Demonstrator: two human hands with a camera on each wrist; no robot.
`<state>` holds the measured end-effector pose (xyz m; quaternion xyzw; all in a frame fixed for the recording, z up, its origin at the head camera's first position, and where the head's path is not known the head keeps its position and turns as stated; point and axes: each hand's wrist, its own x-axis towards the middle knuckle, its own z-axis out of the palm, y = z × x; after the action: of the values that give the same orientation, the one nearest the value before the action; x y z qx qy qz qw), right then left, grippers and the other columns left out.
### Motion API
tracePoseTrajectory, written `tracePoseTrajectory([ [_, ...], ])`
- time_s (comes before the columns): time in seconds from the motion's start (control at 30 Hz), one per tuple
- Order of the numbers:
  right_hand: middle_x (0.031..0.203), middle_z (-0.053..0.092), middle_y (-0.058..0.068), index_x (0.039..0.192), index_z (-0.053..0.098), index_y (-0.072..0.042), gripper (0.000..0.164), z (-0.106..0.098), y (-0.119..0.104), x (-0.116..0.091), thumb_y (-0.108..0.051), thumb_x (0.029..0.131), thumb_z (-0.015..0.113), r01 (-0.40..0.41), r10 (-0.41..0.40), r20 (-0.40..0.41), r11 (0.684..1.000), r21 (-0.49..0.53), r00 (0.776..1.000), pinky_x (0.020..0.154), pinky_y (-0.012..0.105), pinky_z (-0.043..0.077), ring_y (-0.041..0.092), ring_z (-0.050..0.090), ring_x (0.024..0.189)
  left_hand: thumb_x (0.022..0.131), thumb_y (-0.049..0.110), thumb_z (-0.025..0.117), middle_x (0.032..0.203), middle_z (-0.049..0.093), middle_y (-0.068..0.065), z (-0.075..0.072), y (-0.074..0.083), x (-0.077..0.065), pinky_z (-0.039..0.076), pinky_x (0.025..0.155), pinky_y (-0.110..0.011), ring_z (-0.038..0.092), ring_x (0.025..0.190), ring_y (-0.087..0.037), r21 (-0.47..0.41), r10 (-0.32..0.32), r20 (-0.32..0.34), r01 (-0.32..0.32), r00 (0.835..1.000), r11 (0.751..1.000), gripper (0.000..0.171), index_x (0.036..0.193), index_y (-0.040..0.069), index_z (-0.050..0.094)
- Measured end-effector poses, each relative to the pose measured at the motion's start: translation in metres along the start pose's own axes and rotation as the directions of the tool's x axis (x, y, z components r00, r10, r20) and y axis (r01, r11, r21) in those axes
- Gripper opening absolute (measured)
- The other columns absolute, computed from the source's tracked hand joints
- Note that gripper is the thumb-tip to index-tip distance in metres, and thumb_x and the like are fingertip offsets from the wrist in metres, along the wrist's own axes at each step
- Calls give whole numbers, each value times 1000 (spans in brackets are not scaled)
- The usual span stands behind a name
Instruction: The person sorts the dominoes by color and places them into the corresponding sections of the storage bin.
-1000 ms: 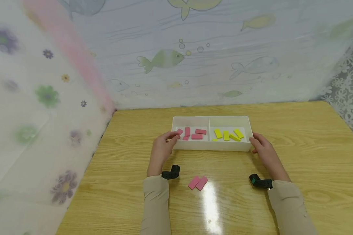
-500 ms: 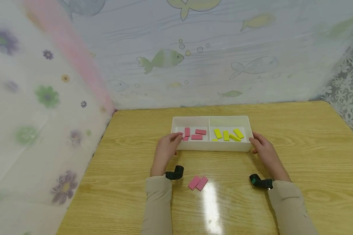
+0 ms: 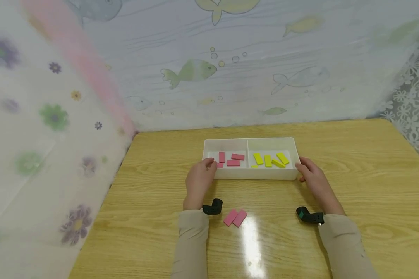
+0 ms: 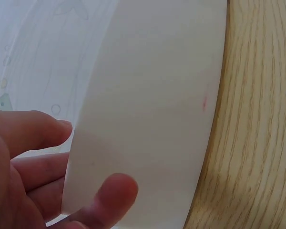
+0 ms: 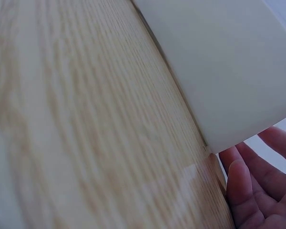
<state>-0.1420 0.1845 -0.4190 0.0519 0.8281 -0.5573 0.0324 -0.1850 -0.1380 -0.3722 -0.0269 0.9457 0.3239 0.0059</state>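
Observation:
In the head view a white two-compartment box (image 3: 255, 174) stands on the table. Pink blocks (image 3: 233, 163) lie in its left compartment, yellow blocks (image 3: 268, 161) in its right one. My left hand (image 3: 200, 179) holds the box's front left corner. In the left wrist view its thumb (image 4: 117, 193) lies against the front wall, with the fingers round the end. My right hand (image 3: 314, 179) grips the front right corner, its thumb (image 5: 239, 183) in front and its fingers along the right end.
Two pink blocks (image 3: 235, 217) lie overlapping on the wooden table (image 3: 146, 232), nearer me than the box. A wall covering with painted fish (image 3: 195, 71) rises behind the table, and a flowered one (image 3: 54, 116) stands at the left.
My left hand has shifted right and slightly nearer me, its thumb now over the box's front wall. A pink block beside its fingertips has dropped from sight. The right hand stays put.

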Motion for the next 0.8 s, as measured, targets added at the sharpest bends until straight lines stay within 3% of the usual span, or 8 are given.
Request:
tracePoseTrajectory([
  [0.43, 135, 33, 16, 141, 24, -9, 65, -1, 1, 0, -51, 92, 33, -15, 15, 11, 1000, 14, 1000, 76, 37, 34, 30, 44, 89, 89, 41, 45, 104, 64, 2, 2, 7, -6, 45, 69, -40, 59, 93, -22, 138, 19, -31, -14, 999, 990, 36, 113, 21, 63],
  [0.8, 132, 36, 15, 141, 25, -11, 63, 1, 1, -1, -50, 92, 34, -7, 7, -2, 1000, 13, 1000, 74, 36, 36, 29, 44, 88, 90, 41, 44, 102, 65, 2, 4, 7, -6, 45, 69, -40, 59, 92, -22, 151, 32, -44, -25, 999, 988, 37, 112, 19, 64],
])
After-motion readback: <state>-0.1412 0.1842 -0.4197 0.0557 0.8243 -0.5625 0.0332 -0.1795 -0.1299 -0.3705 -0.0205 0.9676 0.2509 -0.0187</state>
